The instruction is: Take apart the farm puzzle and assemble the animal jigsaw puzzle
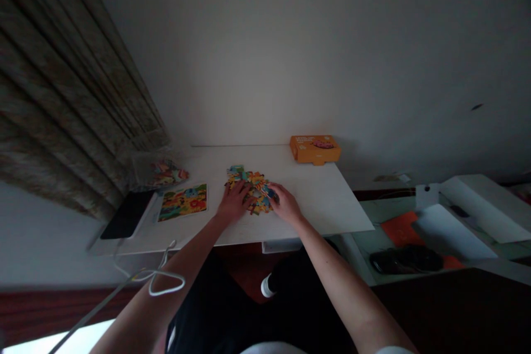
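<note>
You faced a wall (249,55) that rose behind the pile (259,178) of jigsaw pieces. A patterned curtain (62,72) hung well to the left of the pile. Your white bench (323,199) spread out beneath it. Well to the right of the pile stood a green-topped table (375,210), bearing a white box (448,227) and an orange sheet (400,227).

On your bench, an orange carton (316,150) sat behind the pile and to its right. A black tablet (128,215) lay far to the pile's left. A clear bag (141,168) with coloured pieces inside rested left of the pile and a little behind it. A bright picture card (182,202) lay flat just to the pile's left. A white cable (166,274) looped nearer to you, left of the pile.

Your left hand (235,202) lay palm down over the pile's left part, fingers reaching onto the pieces; whether it gripped one, you could not tell. Your right hand (286,203) was at the pile's right edge, curled rather narrow, its fingertips at a dark blue piece (271,193); you could not tell whether it was gripped or only touched.
</note>
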Demonstrator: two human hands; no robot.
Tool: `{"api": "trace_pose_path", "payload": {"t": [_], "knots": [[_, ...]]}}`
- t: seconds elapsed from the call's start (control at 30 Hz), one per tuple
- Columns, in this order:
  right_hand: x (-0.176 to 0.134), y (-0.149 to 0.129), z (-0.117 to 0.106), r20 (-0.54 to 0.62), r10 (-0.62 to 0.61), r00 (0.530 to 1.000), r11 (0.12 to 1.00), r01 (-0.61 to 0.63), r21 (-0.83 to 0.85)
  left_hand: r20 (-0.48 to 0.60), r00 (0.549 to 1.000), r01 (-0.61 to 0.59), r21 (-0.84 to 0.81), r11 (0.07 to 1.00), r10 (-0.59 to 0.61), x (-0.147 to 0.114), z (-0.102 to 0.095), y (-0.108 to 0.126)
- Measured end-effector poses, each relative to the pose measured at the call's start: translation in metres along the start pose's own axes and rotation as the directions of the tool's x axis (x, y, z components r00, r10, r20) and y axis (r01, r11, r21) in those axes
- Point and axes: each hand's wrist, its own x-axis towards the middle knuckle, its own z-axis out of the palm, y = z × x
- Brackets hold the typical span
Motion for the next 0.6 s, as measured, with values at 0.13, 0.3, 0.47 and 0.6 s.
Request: {"api": "trace_pose_path", "payload": {"t": [0.13, 0.3, 0.47, 0.6], "knots": [[0.001, -0.001, -0.002, -0.02, 0.005, 1.0, 1.0, -0.005, 0.009, -0.03, 0.994, 0.106, -0.002, 0.994, -0.106, 0.007, 0.0, -0.009], [0.003, 0.006, -0.002, -0.105, 0.11, 0.988, 0.987, -0.121, -0.106, -0.092, 0.976, 0.197, -0.014, 0.98, -0.197, 0.004, 0.001, -0.011], [0.003, 0.013, 0.001, -0.163, 0.237, 0.958, 0.943, -0.267, -0.2, -0.112, 0.97, 0.215, -0.014, 0.977, -0.215, -0.001, -0.001, -0.008], [0.003, 0.011, 0.0, -0.135, 0.204, 0.97, 0.959, -0.226, -0.172, -0.121, 0.978, 0.17, -0.008, 0.985, -0.169, -0.003, -0.002, -0.007]]}}
